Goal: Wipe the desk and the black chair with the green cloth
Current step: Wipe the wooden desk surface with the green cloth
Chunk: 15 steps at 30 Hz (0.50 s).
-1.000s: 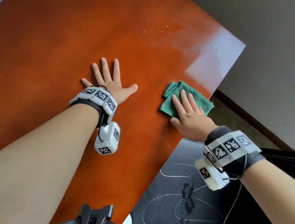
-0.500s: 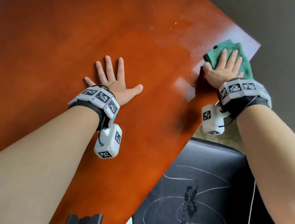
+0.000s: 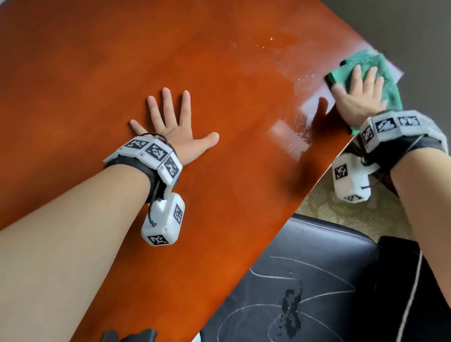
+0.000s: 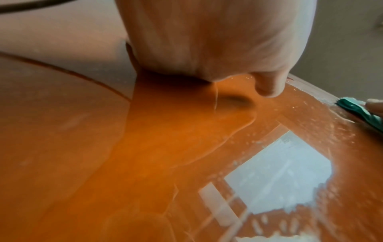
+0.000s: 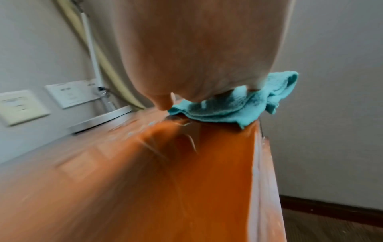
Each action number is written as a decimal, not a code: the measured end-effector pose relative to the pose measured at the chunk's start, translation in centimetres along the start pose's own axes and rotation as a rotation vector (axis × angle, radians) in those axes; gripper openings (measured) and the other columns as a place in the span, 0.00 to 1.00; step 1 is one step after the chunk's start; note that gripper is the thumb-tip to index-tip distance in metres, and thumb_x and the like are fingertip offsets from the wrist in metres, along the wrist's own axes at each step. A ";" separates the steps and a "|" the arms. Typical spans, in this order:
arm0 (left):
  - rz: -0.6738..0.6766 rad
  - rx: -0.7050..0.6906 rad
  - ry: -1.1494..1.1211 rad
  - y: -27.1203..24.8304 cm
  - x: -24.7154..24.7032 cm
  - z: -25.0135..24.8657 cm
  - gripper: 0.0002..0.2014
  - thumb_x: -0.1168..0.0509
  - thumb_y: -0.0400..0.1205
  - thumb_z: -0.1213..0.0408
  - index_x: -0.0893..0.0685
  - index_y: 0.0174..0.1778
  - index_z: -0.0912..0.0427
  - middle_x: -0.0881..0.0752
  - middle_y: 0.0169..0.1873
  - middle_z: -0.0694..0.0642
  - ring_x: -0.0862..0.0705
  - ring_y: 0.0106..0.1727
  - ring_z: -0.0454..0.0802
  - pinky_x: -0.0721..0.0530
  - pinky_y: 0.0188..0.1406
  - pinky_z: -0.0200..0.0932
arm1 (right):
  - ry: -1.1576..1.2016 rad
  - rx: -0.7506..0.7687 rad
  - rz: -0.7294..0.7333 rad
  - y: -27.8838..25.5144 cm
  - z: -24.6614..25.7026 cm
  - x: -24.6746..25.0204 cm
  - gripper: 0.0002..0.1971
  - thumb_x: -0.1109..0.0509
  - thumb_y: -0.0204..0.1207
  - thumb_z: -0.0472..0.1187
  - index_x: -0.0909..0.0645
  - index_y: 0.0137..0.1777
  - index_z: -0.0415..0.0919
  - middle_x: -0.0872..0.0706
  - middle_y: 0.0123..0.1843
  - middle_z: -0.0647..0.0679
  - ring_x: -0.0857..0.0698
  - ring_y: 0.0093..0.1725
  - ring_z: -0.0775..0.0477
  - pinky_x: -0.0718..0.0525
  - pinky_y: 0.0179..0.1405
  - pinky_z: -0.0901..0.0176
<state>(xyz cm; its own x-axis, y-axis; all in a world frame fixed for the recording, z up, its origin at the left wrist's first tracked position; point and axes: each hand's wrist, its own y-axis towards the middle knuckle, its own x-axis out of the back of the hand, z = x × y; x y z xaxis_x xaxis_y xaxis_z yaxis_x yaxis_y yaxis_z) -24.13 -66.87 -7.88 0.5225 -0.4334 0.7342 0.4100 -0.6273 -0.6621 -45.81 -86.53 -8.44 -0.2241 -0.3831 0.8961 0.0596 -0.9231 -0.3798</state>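
While the folded green terry cloth [image 3: 385, 75] sits at the far right corner of the glossy orange-brown wooden desk [image 3: 114, 76], about 1 o'clock from the viewer, the right hand [image 3: 358, 94] presses flat on top of it, fingers [image 3: 368, 78] straight and slightly spread, not pinching the fabric. The right wrist view shows the cloth's edge lapping just over the desk's corner, w/ the palm bearing down on it. The left hand [image 3: 174, 128] lies flat on the desk mid-surface, approx 11 o'clock, fingers [image 3: 167, 103] splayed wide and thumb out, holding nothing; looks like a brace.

Progress, as a judgement: the desk wipe is under way, not finished. Small droplets and wet smears [image 3: 300, 78] still show on the desk just left of the cloth, at 12 to 1 o'clock, and a shiny streaked patch lies near the right edge. Rest of the desk reads dry and even, but whether it's been wiped can't be told.

The black leather-look chair seat [image 3: 320, 278], at 5 o'clock below the desk edge, still carries white scribble lines [image 3: 304, 281] and a dark blotchy stain [image 3: 289, 312], so the chair part appears untouched. Roughly: desk partway, chair all left.
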 end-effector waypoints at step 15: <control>-0.008 -0.007 -0.020 -0.3 0.1 0.0 0.40 0.54 0.82 0.35 0.70 0.81 0.47 0.74 0.80 0.55 0.74 0.80 0.59 0.67 0.73 0.73 | -0.367 0.587 0.528 -15.1 3.6 -4.3 0.29 0.54 0.87 0.50 0.63 0.84 0.51 0.68 0.84 0.47 0.66 0.83 0.43 0.58 0.81 0.37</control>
<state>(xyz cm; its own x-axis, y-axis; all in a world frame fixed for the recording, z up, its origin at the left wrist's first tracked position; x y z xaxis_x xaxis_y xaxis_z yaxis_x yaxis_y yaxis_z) -24.17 -66.70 -7.58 0.5346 -0.4153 0.7360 0.4090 -0.6350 -0.6554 -42.22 -71.01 -5.75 0.2960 -0.6581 0.6923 0.5822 -0.4503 -0.6769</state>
